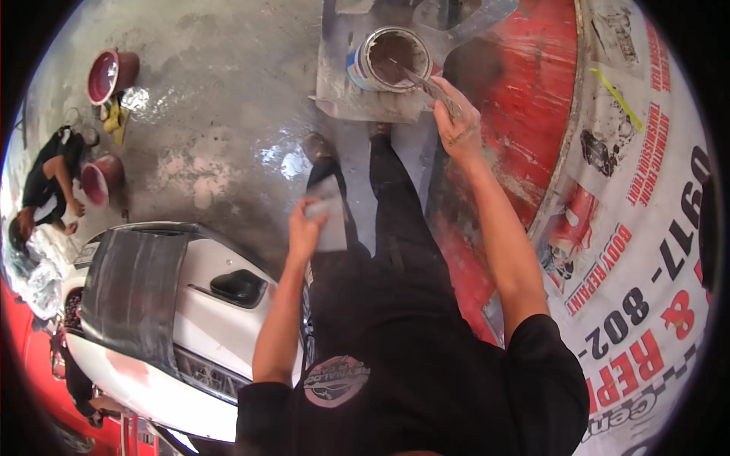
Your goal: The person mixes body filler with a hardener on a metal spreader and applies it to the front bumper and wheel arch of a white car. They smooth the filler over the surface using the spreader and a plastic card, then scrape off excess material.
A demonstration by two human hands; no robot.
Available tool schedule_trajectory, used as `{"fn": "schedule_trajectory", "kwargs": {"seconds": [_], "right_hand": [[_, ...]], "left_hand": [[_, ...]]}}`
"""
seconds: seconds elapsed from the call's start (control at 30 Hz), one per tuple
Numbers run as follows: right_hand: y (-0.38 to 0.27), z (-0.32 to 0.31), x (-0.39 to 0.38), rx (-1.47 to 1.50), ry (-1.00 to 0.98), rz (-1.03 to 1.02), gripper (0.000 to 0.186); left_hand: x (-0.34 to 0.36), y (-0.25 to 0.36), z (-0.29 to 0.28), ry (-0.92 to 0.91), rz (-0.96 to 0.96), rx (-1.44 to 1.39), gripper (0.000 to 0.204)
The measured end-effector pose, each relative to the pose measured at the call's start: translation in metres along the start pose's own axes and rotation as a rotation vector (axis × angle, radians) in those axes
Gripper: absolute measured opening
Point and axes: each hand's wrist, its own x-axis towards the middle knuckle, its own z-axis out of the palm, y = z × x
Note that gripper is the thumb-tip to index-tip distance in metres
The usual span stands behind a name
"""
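My right hand (pixel 456 121) grips a flat metal scraper (pixel 430 91) that reaches into an open can (pixel 391 53) of brown, thick material at the top centre. The can stands on a worn, grimy metal stand (pixel 350 106). Lower, at mid-left, my left hand (pixel 306 224) holds a thin grey rectangular plate (pixel 331 232) by its edge in front of my dark trousers.
A white car panel with black parts (pixel 220 319) lies lower left. A crouching co-worker (pixel 49 175) is beside two maroon buckets (pixel 106 76); another person (pixel 84 380) is partly visible lower left. A scuffed red surface (pixel 525 144) and printed white banner (pixel 639 220) fill the right.
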Motion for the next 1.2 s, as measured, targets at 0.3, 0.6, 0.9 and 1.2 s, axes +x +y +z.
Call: {"fn": "schedule_trajectory", "kwargs": {"seconds": [0.3,0.6,0.9,1.2], "right_hand": [[-0.022,0.035,-0.004,-0.050,0.191,0.009,0.016],[-0.017,0.042,-0.012,-0.310,0.173,-0.165,0.025],[-0.044,0.023,0.004,-0.046,0.238,0.075,0.018],[-0.027,0.005,0.013,-0.169,0.201,-0.106,0.016]], "left_hand": [[0.169,0.053,0.042,0.135,0.533,0.201,0.033],[0.230,0.107,0.104,0.420,0.563,0.205,0.035],[0.214,0.135,0.115,0.411,0.501,0.335,0.059],[0.222,0.156,0.100,0.296,0.458,0.481,0.057]]}}
